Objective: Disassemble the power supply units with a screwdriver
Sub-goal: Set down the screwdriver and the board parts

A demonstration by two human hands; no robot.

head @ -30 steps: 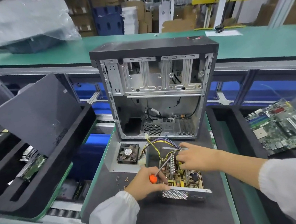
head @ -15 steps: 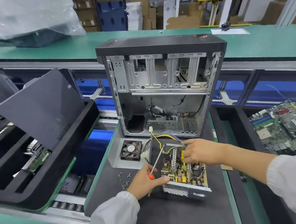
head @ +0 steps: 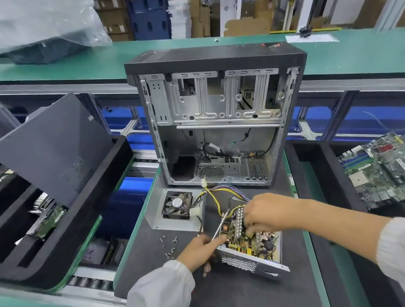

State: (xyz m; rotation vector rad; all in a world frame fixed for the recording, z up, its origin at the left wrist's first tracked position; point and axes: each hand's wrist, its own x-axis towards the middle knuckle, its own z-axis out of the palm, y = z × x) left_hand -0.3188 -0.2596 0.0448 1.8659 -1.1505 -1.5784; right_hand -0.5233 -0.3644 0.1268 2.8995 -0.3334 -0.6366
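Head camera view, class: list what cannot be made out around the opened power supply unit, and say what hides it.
- Screwdriver tip: lost among yellow wires and board parts; the screw it meets is not visible.
- Screwdriver handle: covered by the gripping left hand.
- Right hand fingertips: curled down into the open grey metal power supply unit; what they touch is hidden.
- Small loose screws on the black mat: too small to count.
- Black fan label: too small to read.

Left hand [head: 198, 250] grips screwdriver [head: 220, 227]; right hand [head: 265, 212] on power supply [head: 251, 250].
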